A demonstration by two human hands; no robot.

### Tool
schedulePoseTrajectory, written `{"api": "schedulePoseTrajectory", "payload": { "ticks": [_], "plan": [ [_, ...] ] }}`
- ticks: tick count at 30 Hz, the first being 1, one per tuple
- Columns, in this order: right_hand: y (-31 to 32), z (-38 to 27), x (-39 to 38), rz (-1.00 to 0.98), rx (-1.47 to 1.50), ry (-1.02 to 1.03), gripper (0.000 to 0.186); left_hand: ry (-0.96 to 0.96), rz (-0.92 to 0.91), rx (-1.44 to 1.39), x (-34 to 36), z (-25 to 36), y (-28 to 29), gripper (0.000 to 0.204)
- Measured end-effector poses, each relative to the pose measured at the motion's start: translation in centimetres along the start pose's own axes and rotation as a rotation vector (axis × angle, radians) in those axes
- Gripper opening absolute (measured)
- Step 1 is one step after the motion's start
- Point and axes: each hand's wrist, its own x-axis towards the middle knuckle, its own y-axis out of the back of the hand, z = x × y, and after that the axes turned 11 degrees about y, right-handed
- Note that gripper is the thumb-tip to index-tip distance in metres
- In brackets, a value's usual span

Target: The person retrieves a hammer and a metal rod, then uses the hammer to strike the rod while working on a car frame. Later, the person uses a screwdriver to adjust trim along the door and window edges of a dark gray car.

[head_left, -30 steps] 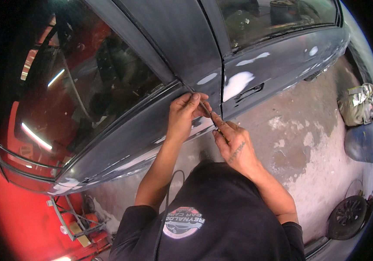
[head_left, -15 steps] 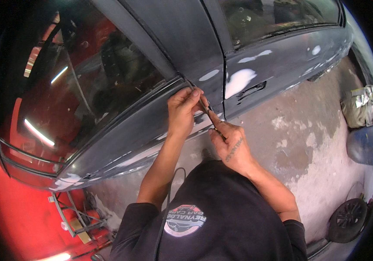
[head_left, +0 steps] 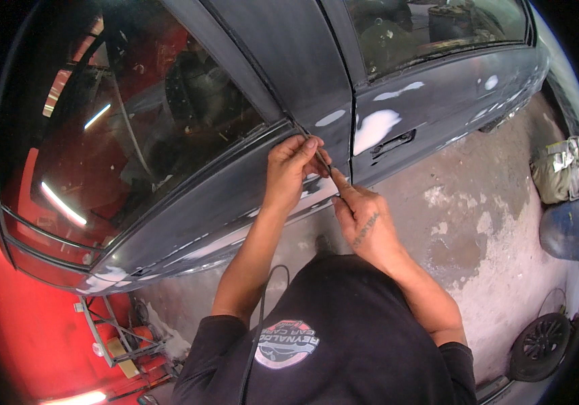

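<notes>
A slim, dark rod-shaped tool (head_left: 325, 162), possibly a screwdriver, runs slantwise across the rear end of the dark grey car door (head_left: 222, 192). Its far end meets the door's edge near the lower corner of the window (head_left: 168, 108). My left hand (head_left: 291, 169) pinches the rod between thumb and fingers close to that corner. Lower down, my right hand (head_left: 365, 219) is closed around its near end, index finger stretched along it. My palm hides most of that end. The exact kind of tool is hard to make out.
White filler patches (head_left: 375, 128) mark the other door, around its handle recess (head_left: 396, 143). A bag-like bundle (head_left: 560, 169) rests on a blue drum (head_left: 564, 229) at right, with a wheel (head_left: 539, 345) below. A metal frame (head_left: 117, 331) stands by the red wall (head_left: 26, 331).
Both hands and the tool appear slightly further right, along with small shifts of the whole view. The yellow-marked part of the tool near my right hand no longer shows. Both grips remain closed.
</notes>
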Motion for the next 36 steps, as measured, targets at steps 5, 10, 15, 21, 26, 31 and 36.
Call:
{"api": "schedulePoseTrajectory", "payload": {
  "ticks": [5, 10, 15, 21, 26, 31, 36],
  "plan": [
    [0.5, 0.1, 0.2, -0.013, 0.193, -0.088, 0.043, -0.051, 0.024, 0.027, 0.1, -0.4, -0.1, 0.022],
    [0.3, 0.6, -0.1, -0.005, 0.203, -0.082, 0.044, -0.092, 0.02, 0.01, 0.2, -0.8, -0.1, 0.021],
    [0.7, 1.4, 0.0, -0.07, 0.242, -0.148, 0.045, -0.113, 0.071, -0.001, 0.2, -1.3, -0.3, 0.024],
    [0.9, 0.9, 0.0, -0.048, 0.255, -0.112, 0.046, -0.106, 0.047, 0.011, 0.4, -1.3, 0.2, 0.024],
    [0.1, 0.5, -0.4, -0.001, -0.072, 0.084, 0.044, 0.015, 0.032, 0.017, -0.2, 0.4, -0.2, 0.022],
    [0.0, -0.3, -0.3, -0.056, -0.222, 0.046, 0.046, 0.026, -0.017, 0.028, -0.3, 0.6, 0.2, 0.02],
    [-0.5, -0.4, -0.6, -0.024, -0.167, 0.017, 0.048, 0.043, -0.022, 0.04, -0.4, 0.5, 0.2, 0.022]
  ]
}}
